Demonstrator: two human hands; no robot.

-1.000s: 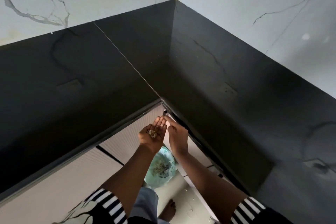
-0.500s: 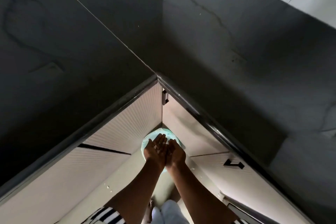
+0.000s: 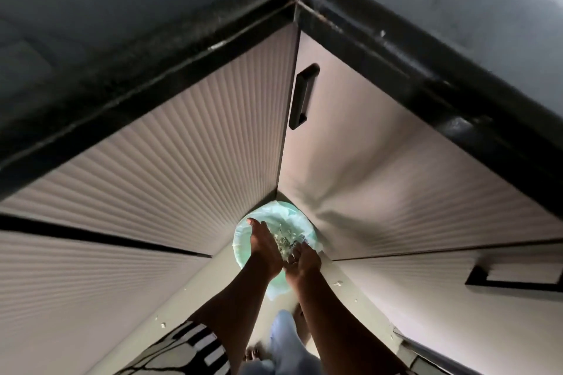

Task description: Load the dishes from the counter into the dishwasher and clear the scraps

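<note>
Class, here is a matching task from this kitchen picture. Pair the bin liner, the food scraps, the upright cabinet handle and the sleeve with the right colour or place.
Column one:
1. bin liner
2. food scraps
3. cabinet handle
4. sleeve

Column two:
A. plain black
B. pale green
C. black and white stripes
D. lying inside the liner

Pairs: 1-B, 2-D, 3-A, 4-C.
</note>
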